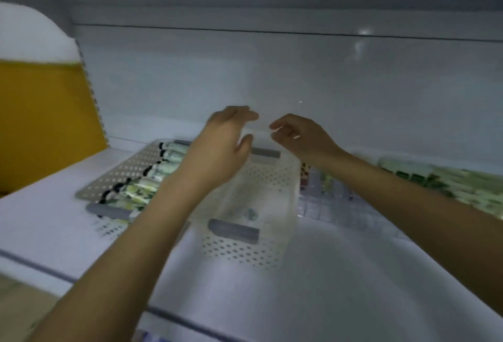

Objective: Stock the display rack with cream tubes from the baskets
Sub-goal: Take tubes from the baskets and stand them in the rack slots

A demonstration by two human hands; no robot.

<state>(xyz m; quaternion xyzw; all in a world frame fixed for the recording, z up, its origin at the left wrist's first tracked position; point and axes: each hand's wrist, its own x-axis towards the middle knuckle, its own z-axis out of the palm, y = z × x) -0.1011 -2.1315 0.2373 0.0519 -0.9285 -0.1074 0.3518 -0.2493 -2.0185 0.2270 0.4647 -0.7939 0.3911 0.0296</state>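
**stockroom_newbie:** Nearest thing on the white shelf [340, 273] is that white perforated plastic basket with grey handles [245, 249], and it looks all but empty, just a small blurry something on its floor. Why park it there?

**shelfgoblin:** My guess is it's a handy middle spot. The clear divided display rack [334, 205] sits just to its right. The pale cream tubes with black caps [141, 192] lie side by side in a second perforated basket [119, 170] on its left, caps all pointing one way, so they're easy to grab.

**stockroom_newbie:** And the hands?

**shelfgoblin:** Both hover over the middle basket's far end. The left hand [220, 148] has straight fingers and holds nothing. The right hand [302, 138] curls its fingers toward the thumb, but it's too blurry to tell if it pinches anything. Behind them is a plain grey back panel [272, 74].
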